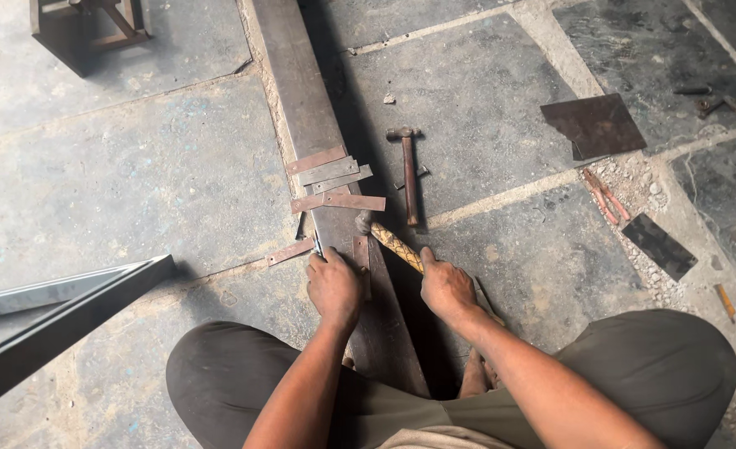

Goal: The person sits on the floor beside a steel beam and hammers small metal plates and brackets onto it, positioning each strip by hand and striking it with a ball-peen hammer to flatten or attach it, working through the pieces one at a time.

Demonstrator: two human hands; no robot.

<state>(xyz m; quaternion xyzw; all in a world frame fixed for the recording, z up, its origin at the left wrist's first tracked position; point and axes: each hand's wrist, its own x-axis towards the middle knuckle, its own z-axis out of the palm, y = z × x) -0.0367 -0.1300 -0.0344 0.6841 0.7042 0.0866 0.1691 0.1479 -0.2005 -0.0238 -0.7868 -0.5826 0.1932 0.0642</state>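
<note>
From the head view, the person squats over a long steel beam point(301, 100) that runs away from them across the stone floor point(135, 175). The left hand point(333, 287) rests on the beam with its fingers curled down, pinning a short metal strip point(361, 259) that lies lengthwise just right of the fingertips; whether the fingers pinch it or only press it I cannot tell. The right hand point(445, 287) is closed around the patterned handle of a hammer point(389, 241), whose head sits just beyond the left fingertips, touching or nearly touching the far end of the strip. Beyond the fingers, a small stack of strips point(335, 179) lies across the beam, some rusty, some grey, looking flat; one more strip point(290, 251) lies on the floor just left of the left fingers. Judging by this, several strips may already be worked and set aside, one is under the hammer, and at least the one on the floor is left. A second hammer point(408, 170) lies well beyond the right hand, red pliers point(605, 195) and dark sheet offcuts point(594, 125) farther right, a frame point(60, 320) far left.
</note>
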